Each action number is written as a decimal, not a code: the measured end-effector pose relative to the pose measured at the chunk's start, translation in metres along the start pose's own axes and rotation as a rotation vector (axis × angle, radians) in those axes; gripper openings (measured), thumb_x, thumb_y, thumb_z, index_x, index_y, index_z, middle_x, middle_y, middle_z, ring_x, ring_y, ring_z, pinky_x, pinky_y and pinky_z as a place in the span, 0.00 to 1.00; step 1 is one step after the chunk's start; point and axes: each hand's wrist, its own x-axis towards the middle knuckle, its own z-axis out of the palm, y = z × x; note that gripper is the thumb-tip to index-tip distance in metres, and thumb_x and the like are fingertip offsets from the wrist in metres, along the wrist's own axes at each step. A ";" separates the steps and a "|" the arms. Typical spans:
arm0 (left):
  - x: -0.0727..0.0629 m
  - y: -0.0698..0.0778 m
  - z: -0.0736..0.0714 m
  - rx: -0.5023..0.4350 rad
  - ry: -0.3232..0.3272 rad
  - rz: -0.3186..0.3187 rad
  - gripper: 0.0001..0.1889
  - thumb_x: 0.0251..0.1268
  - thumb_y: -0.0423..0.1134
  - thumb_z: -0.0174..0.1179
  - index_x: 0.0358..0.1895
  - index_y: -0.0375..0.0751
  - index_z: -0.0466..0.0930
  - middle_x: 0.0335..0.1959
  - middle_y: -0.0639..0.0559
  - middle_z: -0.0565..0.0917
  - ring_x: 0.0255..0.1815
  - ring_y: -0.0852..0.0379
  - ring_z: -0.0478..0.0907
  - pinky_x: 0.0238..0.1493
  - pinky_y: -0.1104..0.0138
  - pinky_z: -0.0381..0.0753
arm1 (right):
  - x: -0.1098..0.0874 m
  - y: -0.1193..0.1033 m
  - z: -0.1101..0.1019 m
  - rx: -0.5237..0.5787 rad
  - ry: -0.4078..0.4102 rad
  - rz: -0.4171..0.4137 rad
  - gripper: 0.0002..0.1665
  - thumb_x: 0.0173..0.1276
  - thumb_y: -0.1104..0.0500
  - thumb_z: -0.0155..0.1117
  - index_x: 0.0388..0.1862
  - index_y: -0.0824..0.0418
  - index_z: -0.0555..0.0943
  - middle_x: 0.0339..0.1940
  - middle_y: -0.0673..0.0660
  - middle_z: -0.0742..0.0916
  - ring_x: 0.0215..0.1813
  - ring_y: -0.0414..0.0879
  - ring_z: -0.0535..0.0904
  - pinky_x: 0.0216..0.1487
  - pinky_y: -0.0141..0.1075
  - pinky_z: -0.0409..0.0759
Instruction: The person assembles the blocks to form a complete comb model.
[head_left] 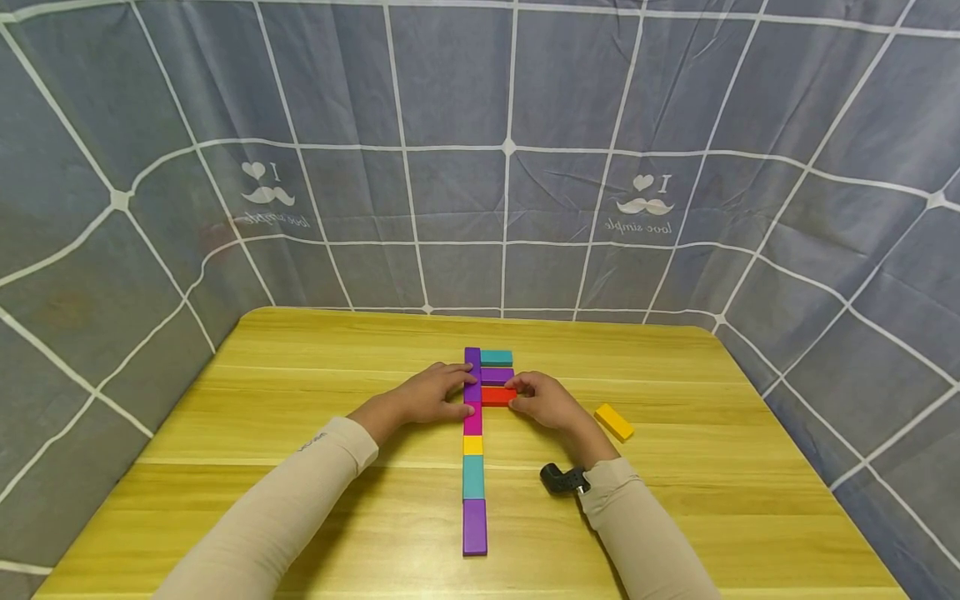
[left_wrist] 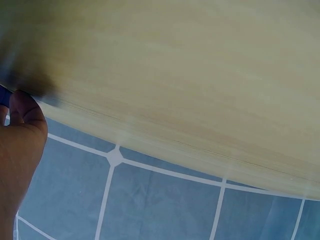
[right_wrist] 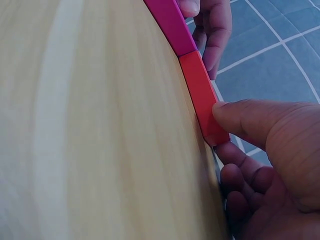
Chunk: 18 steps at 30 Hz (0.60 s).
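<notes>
A straight column of blocks runs away from me in the head view: purple (head_left: 475, 527), teal (head_left: 473, 477), yellow (head_left: 473, 445), magenta (head_left: 472, 422), then purple again (head_left: 472, 357) at the far end. My left hand (head_left: 427, 394) rests along the column's left side, fingertips on the far purple part and thumb at the magenta block. On the other side, my right hand (head_left: 547, 402) pinches the outer end of a red block (right_wrist: 200, 95), whose inner end meets the column. Beyond it, a purple block (head_left: 497, 377) and a teal block (head_left: 497, 358) also stick out rightward.
A loose yellow block (head_left: 614, 422) lies right of my right hand. My right wrist wears a black strap device (head_left: 562, 481). Grey curtain with white lines (head_left: 465, 200) surrounds the wooden table (head_left: 360, 517) at its back and sides.
</notes>
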 end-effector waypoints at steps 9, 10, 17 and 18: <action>0.000 -0.001 0.000 0.013 -0.005 -0.011 0.32 0.67 0.56 0.61 0.69 0.43 0.72 0.75 0.45 0.64 0.74 0.43 0.61 0.74 0.55 0.58 | -0.008 -0.002 -0.014 0.071 0.005 0.010 0.16 0.67 0.64 0.66 0.53 0.63 0.81 0.46 0.58 0.81 0.44 0.50 0.75 0.40 0.36 0.76; -0.001 -0.001 0.000 0.010 -0.002 -0.009 0.31 0.67 0.55 0.61 0.69 0.42 0.72 0.75 0.44 0.64 0.73 0.43 0.61 0.74 0.55 0.58 | -0.010 -0.002 -0.018 0.071 0.003 0.015 0.16 0.67 0.63 0.66 0.53 0.63 0.81 0.47 0.58 0.81 0.44 0.50 0.76 0.38 0.36 0.76; -0.001 0.000 0.000 0.011 -0.013 -0.008 0.32 0.67 0.56 0.61 0.69 0.43 0.72 0.76 0.45 0.63 0.74 0.43 0.60 0.74 0.56 0.58 | -0.045 0.001 -0.052 0.041 0.034 -0.014 0.19 0.69 0.60 0.65 0.57 0.66 0.79 0.54 0.65 0.81 0.49 0.53 0.75 0.39 0.39 0.76; -0.001 0.000 0.000 0.009 -0.013 -0.007 0.32 0.67 0.56 0.61 0.69 0.43 0.72 0.76 0.45 0.63 0.74 0.43 0.60 0.74 0.56 0.58 | -0.051 0.003 -0.057 0.028 0.041 -0.022 0.19 0.70 0.60 0.64 0.57 0.67 0.79 0.54 0.65 0.81 0.49 0.53 0.75 0.40 0.40 0.76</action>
